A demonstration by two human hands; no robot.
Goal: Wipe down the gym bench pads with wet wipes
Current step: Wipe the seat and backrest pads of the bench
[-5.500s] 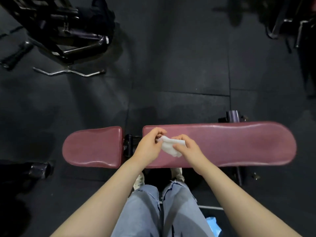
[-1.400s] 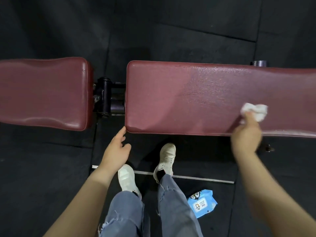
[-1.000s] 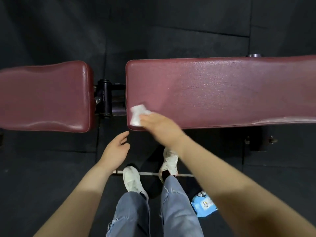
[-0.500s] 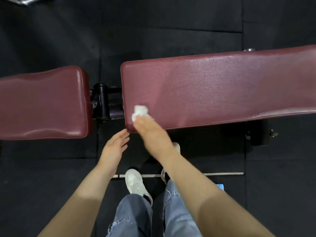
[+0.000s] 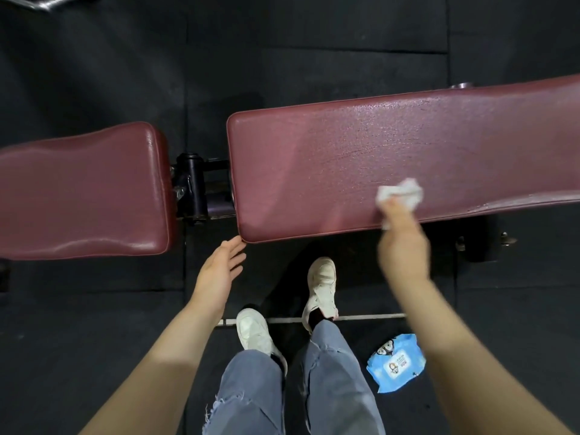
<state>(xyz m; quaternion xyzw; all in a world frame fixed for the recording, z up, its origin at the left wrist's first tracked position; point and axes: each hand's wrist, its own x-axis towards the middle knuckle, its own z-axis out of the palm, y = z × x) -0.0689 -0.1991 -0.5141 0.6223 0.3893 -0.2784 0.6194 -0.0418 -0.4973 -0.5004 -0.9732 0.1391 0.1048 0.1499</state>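
Observation:
A long maroon back pad (image 5: pixel 361 158) stretches from the middle to the right edge, its surface glistening with wet streaks. A shorter maroon seat pad (image 5: pixel 81 189) lies to its left across a gap. My right hand (image 5: pixel 403 243) is shut on a crumpled white wet wipe (image 5: pixel 400 194), which presses on the back pad near its front edge. My left hand (image 5: pixel 219 268) hovers open below the back pad's near left corner, fingertips close to the edge, holding nothing.
A blue pack of wet wipes (image 5: pixel 397 365) lies on the black rubber floor by my right leg. The bench's dark hinge frame (image 5: pixel 201 189) fills the gap between pads. My white shoes (image 5: pixel 321 287) stand by a thin metal floor bar (image 5: pixel 361 318).
My right hand has swept the wipe from the back pad's near left corner rightward along its front edge. The left hand has stayed below the corner.

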